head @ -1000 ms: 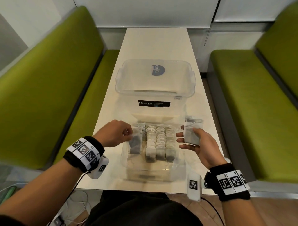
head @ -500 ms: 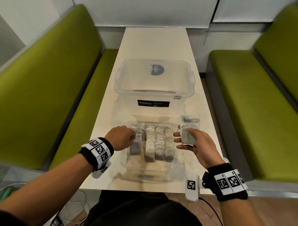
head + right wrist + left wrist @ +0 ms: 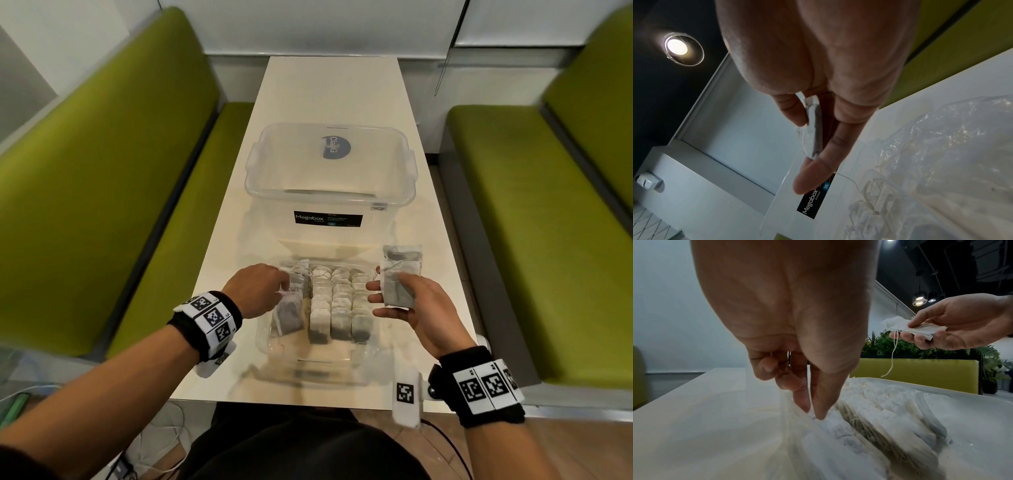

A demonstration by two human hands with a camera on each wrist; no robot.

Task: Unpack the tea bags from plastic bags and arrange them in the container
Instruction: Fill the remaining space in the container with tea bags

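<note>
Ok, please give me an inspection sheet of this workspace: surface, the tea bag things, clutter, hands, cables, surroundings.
Surface: pale long table, far end bare.
Job's things: low clear container near the person, rows of tea bags standing inside; crinkled plastic bag by the container in the right wrist view; tall Megabox tub behind.
Clutter: nothing seen.
Grippers: left hand pinches a tea bag at the left row; right hand holds a few loose tea bags above the container's right side.
Cables: white cables on the floor, lower left.
Surroundings: green benches both sides, white wall.
</note>
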